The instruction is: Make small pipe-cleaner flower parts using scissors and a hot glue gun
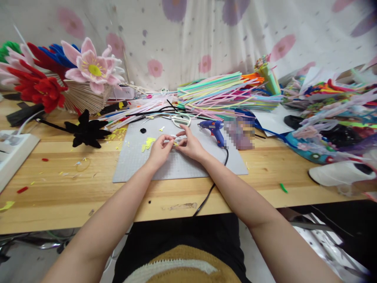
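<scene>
Over the grey mat [176, 169], my left hand [160, 151] and my right hand [190, 143] meet, fingertips nearly touching. Both pinch at a small pale yellow-and-white piece [176, 143]; the fingers partly cover it, and its kind cannot be made out. Several yellow cut pieces [149, 144] lie just left of my left hand. A smaller white-and-yellow piece [161, 129] and a round black bit [143, 130] rest farther back. Scissors with pale handles [181, 120] lie behind my right hand. To its right is a blue glue gun [216, 131], nozzle pointing left.
Bundled pastel pipe cleaners [218, 90] cover the table's back. On the left are a pink fuzzy flower [91, 67], a red flower [41, 90], a black flower [86, 131] and a power strip [17, 157]. A white roll [338, 173] lies right. The glue gun's cord [209, 192] crosses the front edge.
</scene>
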A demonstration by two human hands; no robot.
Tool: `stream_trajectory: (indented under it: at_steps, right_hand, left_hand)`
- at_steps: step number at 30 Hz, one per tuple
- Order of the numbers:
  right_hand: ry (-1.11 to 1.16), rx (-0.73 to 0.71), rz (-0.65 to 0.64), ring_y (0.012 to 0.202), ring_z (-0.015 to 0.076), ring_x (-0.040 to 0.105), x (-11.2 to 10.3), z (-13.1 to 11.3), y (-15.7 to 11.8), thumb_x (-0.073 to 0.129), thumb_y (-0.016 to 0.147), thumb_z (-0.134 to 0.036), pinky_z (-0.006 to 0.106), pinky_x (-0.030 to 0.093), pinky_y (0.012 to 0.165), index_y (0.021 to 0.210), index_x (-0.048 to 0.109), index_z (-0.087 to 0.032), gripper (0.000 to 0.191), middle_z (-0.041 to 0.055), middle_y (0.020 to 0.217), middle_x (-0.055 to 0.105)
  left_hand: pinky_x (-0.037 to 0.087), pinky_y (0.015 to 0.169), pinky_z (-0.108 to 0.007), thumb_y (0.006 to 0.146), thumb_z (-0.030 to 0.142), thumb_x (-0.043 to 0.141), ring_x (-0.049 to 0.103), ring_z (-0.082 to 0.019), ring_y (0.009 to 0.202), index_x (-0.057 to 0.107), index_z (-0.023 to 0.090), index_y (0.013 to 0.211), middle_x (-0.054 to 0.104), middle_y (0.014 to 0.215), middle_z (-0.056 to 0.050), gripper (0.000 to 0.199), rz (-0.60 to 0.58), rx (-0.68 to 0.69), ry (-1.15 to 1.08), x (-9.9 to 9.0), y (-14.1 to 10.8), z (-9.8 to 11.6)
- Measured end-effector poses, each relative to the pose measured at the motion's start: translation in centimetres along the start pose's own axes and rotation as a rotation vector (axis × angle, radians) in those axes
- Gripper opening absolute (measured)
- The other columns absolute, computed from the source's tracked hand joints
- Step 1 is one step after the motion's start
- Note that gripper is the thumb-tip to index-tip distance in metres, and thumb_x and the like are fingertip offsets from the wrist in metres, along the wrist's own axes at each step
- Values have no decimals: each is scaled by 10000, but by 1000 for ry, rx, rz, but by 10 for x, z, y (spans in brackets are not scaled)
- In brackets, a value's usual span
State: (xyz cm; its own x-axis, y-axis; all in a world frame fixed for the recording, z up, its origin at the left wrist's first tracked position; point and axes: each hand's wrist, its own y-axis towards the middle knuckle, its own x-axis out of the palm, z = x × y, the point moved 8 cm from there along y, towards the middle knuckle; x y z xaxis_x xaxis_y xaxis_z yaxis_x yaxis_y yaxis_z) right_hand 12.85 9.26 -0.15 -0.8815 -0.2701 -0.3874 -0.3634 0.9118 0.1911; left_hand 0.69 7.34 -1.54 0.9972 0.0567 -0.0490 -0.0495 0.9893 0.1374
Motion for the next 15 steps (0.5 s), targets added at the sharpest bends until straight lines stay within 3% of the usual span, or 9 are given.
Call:
stream_trajectory:
  at_steps: [4, 9, 12, 15]
  right_hand:
    - [6, 8, -2, 618, 79, 612, 0, 2, 0, 643, 636, -198, 269, 497, 652, 1305, 269, -201, 767, 66, 1101, 537]
    - [41, 33, -1, 626, 73, 617, 0, 7, 0, 668, 626, -218, 270, 511, 678, 1281, 292, -234, 755, 48, 1091, 547]
    - [162, 93, 16, 656, 80, 626, -2, 11, 1, 701, 588, -210, 286, 518, 723, 1257, 298, -235, 781, 37, 1061, 560]
    - [319, 198, 47, 679, 99, 637, -4, 16, 2, 706, 586, -195, 296, 521, 741, 1198, 331, -219, 718, -1, 912, 609]
  left_hand:
    - [477, 721, -272, 753, 291, 566, 608, -107, 715, 552, 181, 758, 656, 970, -38, 111, -61, 21, 29, 4, -1, 5]
    - [452, 723, -271, 749, 245, 558, 590, -125, 730, 564, 180, 739, 645, 787, -13, 66, -41, 57, 108, 4, 1, 8]
    - [447, 747, -275, 755, 255, 553, 595, -129, 758, 565, 180, 749, 650, 807, -22, 76, -17, 68, 84, 2, 1, 10]
    - [447, 764, -282, 756, 261, 556, 603, -133, 785, 561, 180, 747, 658, 837, -34, 82, 3, 78, 60, 0, 0, 13]
